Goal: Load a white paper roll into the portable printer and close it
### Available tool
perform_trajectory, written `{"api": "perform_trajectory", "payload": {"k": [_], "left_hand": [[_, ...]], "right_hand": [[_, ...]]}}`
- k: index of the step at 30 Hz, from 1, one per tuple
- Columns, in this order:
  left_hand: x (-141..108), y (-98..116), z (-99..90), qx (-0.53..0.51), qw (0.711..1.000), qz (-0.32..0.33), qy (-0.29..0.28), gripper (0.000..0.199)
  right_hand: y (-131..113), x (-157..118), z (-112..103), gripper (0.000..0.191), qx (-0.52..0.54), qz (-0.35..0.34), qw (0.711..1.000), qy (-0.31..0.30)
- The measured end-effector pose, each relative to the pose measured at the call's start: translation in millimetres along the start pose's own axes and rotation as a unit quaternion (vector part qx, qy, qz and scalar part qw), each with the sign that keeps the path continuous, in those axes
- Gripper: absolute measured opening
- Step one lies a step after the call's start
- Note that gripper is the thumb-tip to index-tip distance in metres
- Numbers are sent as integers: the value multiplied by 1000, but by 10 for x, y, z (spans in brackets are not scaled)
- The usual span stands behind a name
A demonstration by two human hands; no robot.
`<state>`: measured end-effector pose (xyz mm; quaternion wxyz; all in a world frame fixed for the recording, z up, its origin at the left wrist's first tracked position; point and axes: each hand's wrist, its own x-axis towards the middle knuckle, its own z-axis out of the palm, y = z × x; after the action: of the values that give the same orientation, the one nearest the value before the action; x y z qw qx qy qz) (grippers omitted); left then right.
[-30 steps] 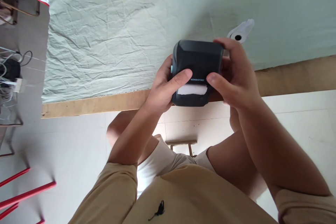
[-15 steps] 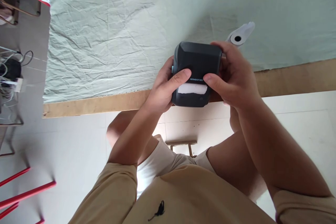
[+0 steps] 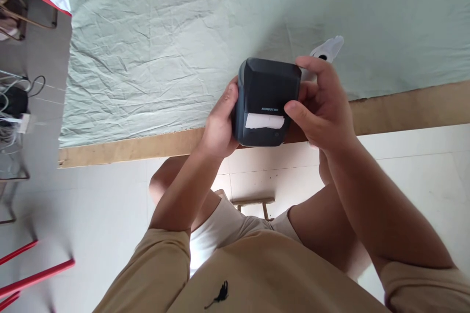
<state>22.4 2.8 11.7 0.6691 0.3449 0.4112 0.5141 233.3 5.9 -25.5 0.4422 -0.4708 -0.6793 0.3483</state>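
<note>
A dark label printer (image 3: 272, 83) with "NIIMBOT" lettering is held up over the table's front edge. A strip of white label paper (image 3: 265, 121) sticks out of its slot. My left hand (image 3: 222, 122) grips the printer's left side, thumb along that side and the other fingers hidden behind or beneath it. At the right side is my right hand (image 3: 323, 100), with the index fingertip at the upper right corner and the thumb tip on the right edge of the face. Behind the right hand, a white paper roll (image 3: 330, 50) with a loose end rests on the cloth, partly covered.
A wrinkled pale green cloth (image 3: 154, 58) covers the table, whose wooden edge (image 3: 128, 147) faces me. Tangled cables (image 3: 11, 127) and red bars (image 3: 36, 278) are on the left. A small wooden stool (image 3: 255, 202) stands below, between my legs.
My left thumb has moved from the printer's face to its left side. The printer has shifted slightly left and turned a little. The right fingers have loosened somewhat at the right edge.
</note>
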Motion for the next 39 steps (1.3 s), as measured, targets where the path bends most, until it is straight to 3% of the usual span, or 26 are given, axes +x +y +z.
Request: {"api": "perform_trajectory", "payload": {"k": [4,9,11,14,17,19,23,25,28,31,34,37,39], "left_hand": [[-8,-15,-25,-10,1000,-14,25,48],[-24,18,3,-13,999,-17,45,46],[-18,21,21,-18,999,-37,26,46],[-10,7,19,-15,1000,-25,-7,54],[-18,3,-12,17,999,-18,-37,50],[-27,13,-30,40,998,-23,-48,49],[-33,42,-38,50,996,2,-70,47],[-34,51,-33,53,995,9,-79,44],[-38,53,-23,75,995,7,-67,47],[-45,41,-14,80,996,15,-47,48],[-50,18,-11,63,997,18,-38,43],[-49,-3,-13,58,998,3,-30,41],[-46,-10,-17,58,998,-2,-28,42]], "right_hand": [[-47,11,-54,78,76,-4,997,-33],[-189,-5,-95,72,68,-63,996,-17],[-311,-8,-75,54,38,-90,994,43],[-519,36,5,15,25,-138,972,187],[-645,133,56,8,-2,-152,950,271],[-662,195,24,8,-87,-146,955,245],[-649,263,-145,7,-294,-105,948,62],[-673,271,-206,17,-334,-81,939,-12],[-756,264,-232,29,-347,-78,932,-65],[-796,247,-296,29,-262,-73,960,-69],[-599,269,-526,32,-20,-1,1000,-6],[-132,349,-836,69,199,55,973,102],[201,399,-982,57,239,83,935,250]]}}
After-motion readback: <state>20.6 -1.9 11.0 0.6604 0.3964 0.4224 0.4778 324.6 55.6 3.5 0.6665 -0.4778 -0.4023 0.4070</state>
